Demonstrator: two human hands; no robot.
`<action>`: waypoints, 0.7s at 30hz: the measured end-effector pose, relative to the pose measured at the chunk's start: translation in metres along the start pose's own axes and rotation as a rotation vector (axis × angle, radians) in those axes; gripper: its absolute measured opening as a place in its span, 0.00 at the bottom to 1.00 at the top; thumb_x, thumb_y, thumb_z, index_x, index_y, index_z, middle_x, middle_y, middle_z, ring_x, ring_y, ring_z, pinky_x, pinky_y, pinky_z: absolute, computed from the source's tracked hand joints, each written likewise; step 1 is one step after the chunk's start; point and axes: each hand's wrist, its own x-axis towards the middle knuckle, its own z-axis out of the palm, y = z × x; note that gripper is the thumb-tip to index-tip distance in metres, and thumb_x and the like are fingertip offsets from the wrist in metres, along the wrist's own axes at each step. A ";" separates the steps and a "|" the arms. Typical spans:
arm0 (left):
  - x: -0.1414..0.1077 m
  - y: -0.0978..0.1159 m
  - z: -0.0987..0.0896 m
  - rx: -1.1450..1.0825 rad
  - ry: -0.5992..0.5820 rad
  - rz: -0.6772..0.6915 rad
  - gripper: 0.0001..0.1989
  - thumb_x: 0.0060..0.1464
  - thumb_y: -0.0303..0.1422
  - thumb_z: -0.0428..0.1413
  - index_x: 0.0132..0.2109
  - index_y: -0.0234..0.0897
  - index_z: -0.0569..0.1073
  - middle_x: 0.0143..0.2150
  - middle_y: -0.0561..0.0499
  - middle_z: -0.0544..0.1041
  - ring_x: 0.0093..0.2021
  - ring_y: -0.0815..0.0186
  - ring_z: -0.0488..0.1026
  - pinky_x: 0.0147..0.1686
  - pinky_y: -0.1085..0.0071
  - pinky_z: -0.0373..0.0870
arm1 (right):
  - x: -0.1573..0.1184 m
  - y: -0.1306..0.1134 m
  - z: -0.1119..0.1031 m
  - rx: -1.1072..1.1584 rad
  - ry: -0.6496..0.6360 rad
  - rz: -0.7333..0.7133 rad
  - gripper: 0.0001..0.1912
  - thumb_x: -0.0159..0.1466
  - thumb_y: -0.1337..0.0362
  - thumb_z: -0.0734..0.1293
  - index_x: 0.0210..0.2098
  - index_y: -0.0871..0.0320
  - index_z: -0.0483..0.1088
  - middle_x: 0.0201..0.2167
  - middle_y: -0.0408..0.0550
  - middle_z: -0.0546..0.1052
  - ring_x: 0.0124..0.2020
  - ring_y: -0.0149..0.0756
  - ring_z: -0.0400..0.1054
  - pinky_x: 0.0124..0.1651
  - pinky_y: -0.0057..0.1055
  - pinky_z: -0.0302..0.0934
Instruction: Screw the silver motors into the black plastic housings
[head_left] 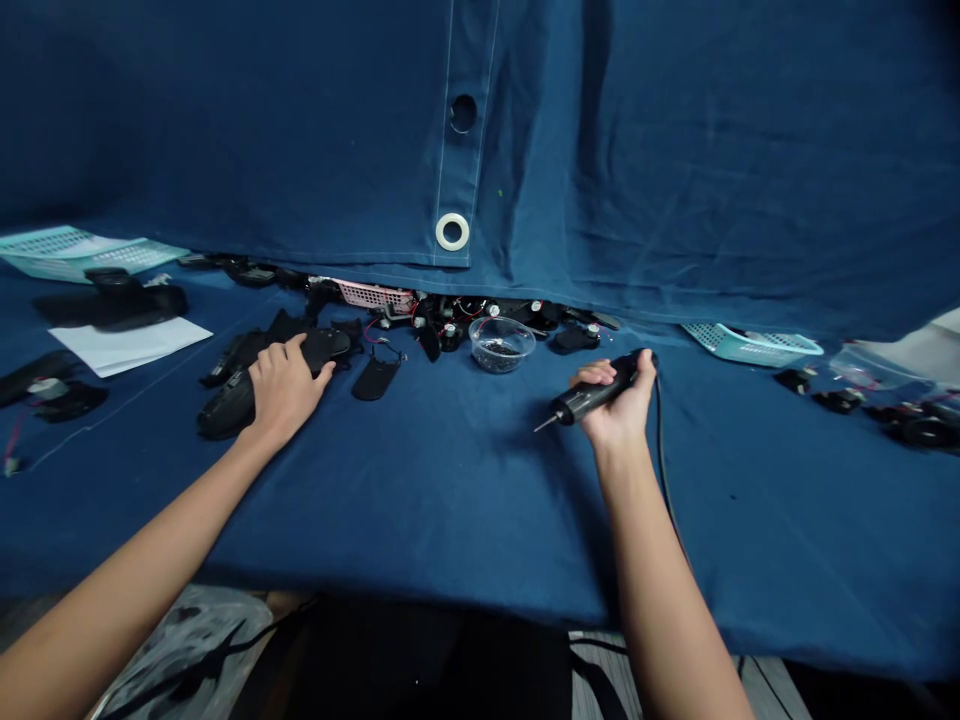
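My left hand (283,388) lies over a black plastic part (231,402) on the left of the blue cloth, its fingers bent round the part's upper side. Other black pieces sit right beside it. In my right hand (621,405) is a black electric screwdriver (596,391), held above the cloth with its thin metal bit pointing down and left and a cord trailing from its back end. A flat black piece (376,379) rests just right of my left hand. Between the hands stands a clear round bowl (502,352) with small dark bits inside.
Along the hanging blue curtain (337,130) lie several black parts with red wires and a pink basket (375,297). Turquoise baskets stand at the left (67,262) and right (757,347). White paper (131,343) lies at the left, and more black parts (930,430) at the far right.
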 end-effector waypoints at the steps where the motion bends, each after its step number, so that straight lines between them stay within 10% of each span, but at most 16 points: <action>1: 0.000 0.001 -0.001 -0.005 0.013 0.002 0.32 0.57 0.44 0.50 0.63 0.27 0.58 0.54 0.29 0.66 0.56 0.40 0.61 0.52 0.48 0.59 | -0.004 0.004 0.003 -0.046 -0.010 -0.005 0.15 0.59 0.54 0.63 0.27 0.58 0.56 0.16 0.32 0.56 0.14 0.18 0.54 0.18 0.17 0.58; 10: 0.006 0.050 -0.041 -0.489 0.189 0.058 0.22 0.56 0.43 0.51 0.55 0.36 0.69 0.53 0.38 0.68 0.56 0.49 0.63 0.57 0.52 0.56 | -0.023 0.052 0.067 -0.557 -0.193 -0.386 0.14 0.58 0.57 0.66 0.28 0.56 0.57 0.16 0.34 0.61 0.15 0.23 0.57 0.18 0.22 0.58; 12: 0.002 0.083 -0.039 -0.939 0.010 -0.044 0.19 0.58 0.41 0.48 0.51 0.37 0.69 0.47 0.43 0.72 0.46 0.59 0.70 0.48 0.62 0.66 | -0.012 0.058 0.080 -0.578 -0.227 -0.458 0.14 0.58 0.58 0.66 0.29 0.56 0.55 0.16 0.34 0.62 0.15 0.24 0.58 0.18 0.23 0.59; 16: -0.017 0.139 -0.021 -1.861 -0.703 -0.446 0.20 0.60 0.39 0.38 0.44 0.31 0.69 0.33 0.42 0.76 0.26 0.67 0.69 0.27 0.73 0.63 | 0.011 0.067 0.077 -0.476 -0.143 -0.521 0.12 0.58 0.58 0.65 0.30 0.55 0.55 0.16 0.33 0.61 0.15 0.24 0.58 0.18 0.23 0.60; 21: -0.046 0.147 -0.002 -1.920 -1.057 -0.433 0.22 0.58 0.37 0.37 0.46 0.27 0.70 0.33 0.37 0.77 0.22 0.68 0.66 0.24 0.72 0.61 | 0.026 0.064 0.036 -0.333 0.096 -0.533 0.11 0.59 0.61 0.63 0.30 0.55 0.54 0.15 0.33 0.61 0.15 0.24 0.58 0.18 0.24 0.60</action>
